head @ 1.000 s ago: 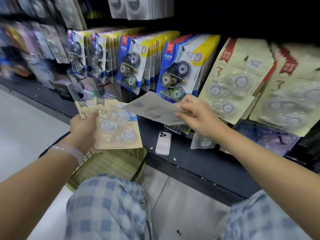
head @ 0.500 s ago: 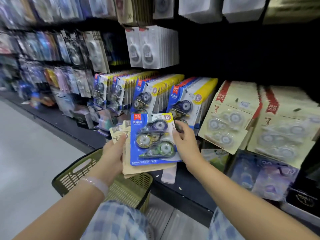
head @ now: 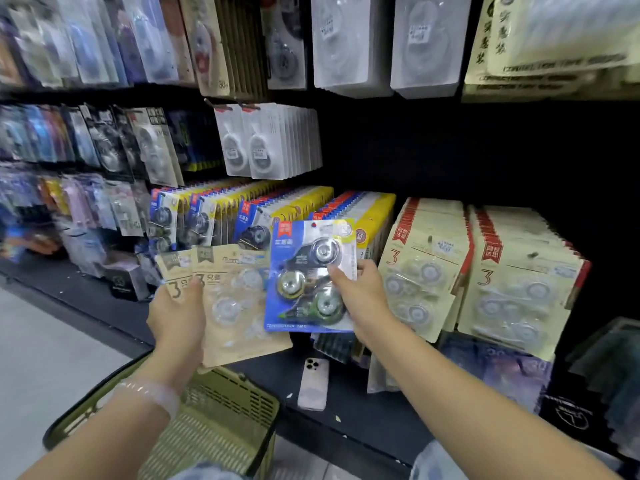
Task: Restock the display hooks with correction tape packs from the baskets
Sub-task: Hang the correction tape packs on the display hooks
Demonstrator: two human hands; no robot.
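Note:
My right hand (head: 363,299) grips a blue correction tape pack (head: 311,277) with three tape wheels, held upright in front of the hanging row of blue-and-yellow packs (head: 367,216). My left hand (head: 178,315) holds a fanned bunch of beige packs (head: 239,303) marked "3", thumb across their front. The blue pack's left edge overlaps the beige bunch. A green basket (head: 225,420) stands on the floor below my left wrist.
Beige three-packs (head: 512,271) hang full at the right. White packs (head: 273,143) hang higher up. A white phone (head: 313,382) lies on the black base shelf (head: 374,420). Loose purple packs (head: 502,368) lean on that shelf at the right. Grey floor lies to the left.
Both hands have risen toward the shelf. My right hand lifted the blue pack up and to the right, off the beige bunch, toward the blue-and-yellow row. The view tilted upward.

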